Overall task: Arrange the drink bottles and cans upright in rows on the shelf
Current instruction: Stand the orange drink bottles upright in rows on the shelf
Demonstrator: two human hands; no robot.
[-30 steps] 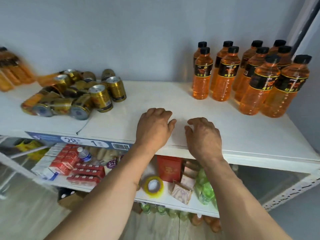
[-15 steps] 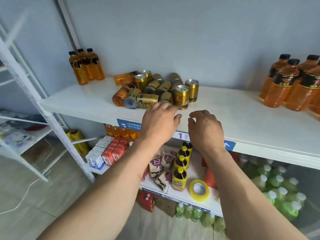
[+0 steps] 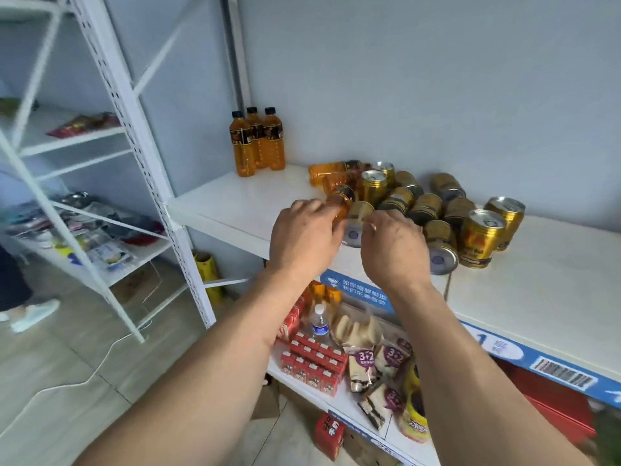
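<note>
Reaching into the heap of cans [image 3: 420,203] on the shelf [image 3: 242,203] now, both hands had left the bare edge, left hand [image 3: 304,237] over a tipped bottle [image 3: 339,200], right hand [image 3: 391,245] pinching a toppled can [image 3: 356,227], so sorting looked underway.

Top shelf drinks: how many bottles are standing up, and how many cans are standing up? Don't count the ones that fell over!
Orange bottles standing up: 3
Gold cans standing up: 4
Total standing up: 7
</note>
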